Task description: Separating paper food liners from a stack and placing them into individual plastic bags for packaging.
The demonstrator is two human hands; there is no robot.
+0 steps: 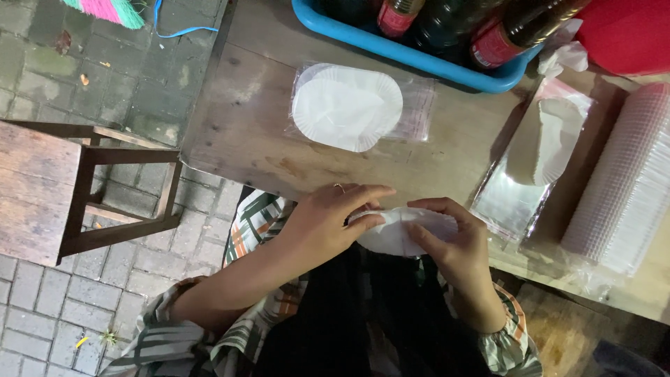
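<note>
My left hand (328, 220) and my right hand (453, 244) both grip a small stack of white paper liners (398, 230) just off the near edge of the wooden table (237, 126). The left fingers pinch the stack's left rim; the right thumb and fingers hold its right side. A ring sits on one left finger. A flat pile of round white paper liners (347, 106) lies on a clear plastic bag on the table, beyond my hands.
A blue plastic tray (412, 52) with dark bottles stands at the table's far edge. A clear bag with more white liners (551, 139) and a long sleeve of stacked white cups (621, 181) lie at right. A wooden stool (77, 181) stands on the brick floor at left.
</note>
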